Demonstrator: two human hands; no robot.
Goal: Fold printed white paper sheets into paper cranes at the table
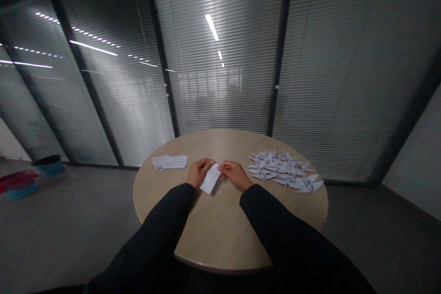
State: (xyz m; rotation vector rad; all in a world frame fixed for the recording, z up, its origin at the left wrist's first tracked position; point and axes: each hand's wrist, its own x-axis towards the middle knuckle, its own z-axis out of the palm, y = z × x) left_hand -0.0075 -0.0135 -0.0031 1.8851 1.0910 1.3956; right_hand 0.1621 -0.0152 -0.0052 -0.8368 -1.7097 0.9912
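Note:
A white rectangular paper slip (210, 179) slants across the middle of the round wooden table (220, 225). My left hand (199, 172) pinches its upper left edge, and my right hand (234, 174) grips its upper right edge. To the left of my left hand lies a small stack of white paper slips (170, 161). A large pile of white origami cranes (283, 171) covers the table's right side, just beyond my right hand and not touching it.
Behind the table stands a glass wall with closed blinds (220, 55). A dark-rimmed blue bin (50, 166) and a red and blue heap (17, 183) sit on the grey floor at far left.

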